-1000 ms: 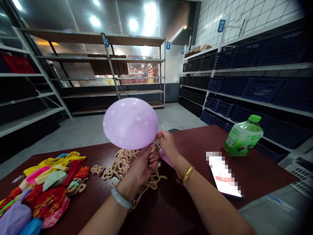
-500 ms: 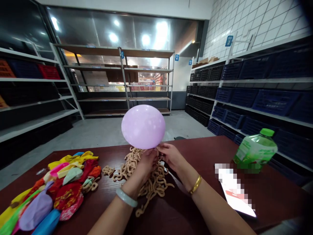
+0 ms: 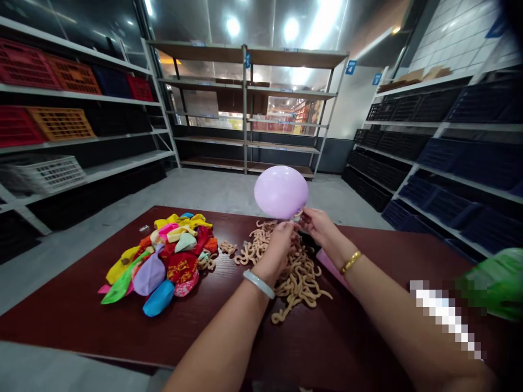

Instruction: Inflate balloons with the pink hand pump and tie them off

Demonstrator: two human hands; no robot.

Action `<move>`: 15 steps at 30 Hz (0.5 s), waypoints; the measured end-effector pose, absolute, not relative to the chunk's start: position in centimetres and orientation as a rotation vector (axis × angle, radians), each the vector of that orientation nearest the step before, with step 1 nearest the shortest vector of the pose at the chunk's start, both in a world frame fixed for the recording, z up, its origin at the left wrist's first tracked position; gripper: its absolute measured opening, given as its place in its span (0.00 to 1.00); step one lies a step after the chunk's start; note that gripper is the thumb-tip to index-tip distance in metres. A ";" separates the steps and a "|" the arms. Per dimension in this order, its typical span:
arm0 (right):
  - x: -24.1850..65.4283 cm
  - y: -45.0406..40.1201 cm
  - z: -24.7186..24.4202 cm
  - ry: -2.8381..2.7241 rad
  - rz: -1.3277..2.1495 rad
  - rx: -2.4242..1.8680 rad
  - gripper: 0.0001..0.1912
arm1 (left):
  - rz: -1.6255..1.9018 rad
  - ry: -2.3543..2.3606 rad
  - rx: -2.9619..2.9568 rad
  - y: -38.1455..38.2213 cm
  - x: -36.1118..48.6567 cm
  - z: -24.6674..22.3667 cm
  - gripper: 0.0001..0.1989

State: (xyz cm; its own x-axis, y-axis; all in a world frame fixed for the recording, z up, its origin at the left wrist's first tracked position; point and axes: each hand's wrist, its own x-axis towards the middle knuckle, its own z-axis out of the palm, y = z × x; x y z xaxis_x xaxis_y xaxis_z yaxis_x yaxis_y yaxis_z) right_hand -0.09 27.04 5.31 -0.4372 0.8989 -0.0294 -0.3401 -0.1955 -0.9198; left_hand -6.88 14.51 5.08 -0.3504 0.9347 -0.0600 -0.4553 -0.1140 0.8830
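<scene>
Pinches 1 inflated lilac balloon (image 3: 281, 190) underneath with the right hand (image 3: 322, 231), curls the left hand (image 3: 281, 245) in an unclear grip, leaves limp balloons (image 3: 180, 267) unfilled on the surface (image 3: 73, 321).

2 heaps obstruct table (image 3: 77, 310): deflated balloons (image 3: 182, 267), tan strands (image 3: 300, 280); small cluster (image 3: 227, 248) narrows gap between. Inflated balloon (image 3: 281, 191) blocks air at strands' far end. Passage along near-left edge.

And there, at six o'clock, a smooth, pale, milky bangle (image 3: 259, 284) circles the bare left forearm (image 3: 235, 332); over at four, a shiny gold-coloured bracelet (image 3: 351, 262) rings the bare right forearm (image 3: 392, 313)!
</scene>
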 end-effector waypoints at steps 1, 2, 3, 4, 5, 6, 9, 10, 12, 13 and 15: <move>-0.9 27.9 5.4 -1.143 1.750 -0.779 0.11 | 1.701 1.056 0.650 14.6 -7.1 5.0 0.13; -1.6 28.7 5.6 -1.141 1.727 -0.804 0.12 | 1.721 1.054 0.640 14.7 -7.2 4.8 0.13; -2.4 29.5 5.9 -1.140 1.706 -0.826 0.12 | 1.740 1.055 0.629 14.9 -7.4 4.7 0.13; -3.1 30.1 6.1 -1.147 1.691 -0.846 0.12 | 1.761 1.059 0.615 15.0 -7.5 4.5 0.13; -3.8 30.7 6.4 -1.160 1.676 -0.861 0.12 | 1.786 1.063 0.599 15.2 -7.6 4.4 0.13; -4.4 31.1 6.8 -1.179 1.660 -0.875 0.11 | 1.815 1.065 0.582 15.3 -7.7 4.3 0.14; -6.3 31.5 8.2 -1.273 1.579 -0.893 0.08 | 1.895 1.056 0.524 15.6 -7.9 4.0 0.14; -6.9 31.3 8.8 -1.317 1.543 -0.884 0.08 | 1.909 1.043 0.507 15.6 -7.9 4.0 0.13; -8.1 30.0 10.1 -1.413 1.481 -0.845 0.08 | 1.913 1.008 0.476 15.7 -8.0 3.9 0.12; -8.7 29.0 10.8 -1.482 1.450 -0.812 0.09 | 1.906 0.991 0.459 15.7 -8.0 3.8 0.11; -10.0 26.2 12.2 -1.655 1.397 -0.724 0.10 | 1.885 0.967 0.418 15.9 -8.0 3.7 0.10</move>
State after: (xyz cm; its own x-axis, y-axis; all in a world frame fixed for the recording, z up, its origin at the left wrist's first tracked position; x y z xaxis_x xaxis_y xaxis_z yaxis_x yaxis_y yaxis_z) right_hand -9.96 26.15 12.19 -0.4879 0.8426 0.2278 -0.0828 0.2151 -0.9731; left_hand -7.99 15.90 3.68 -0.4972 0.8606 -0.1100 -0.5912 -0.2433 0.7689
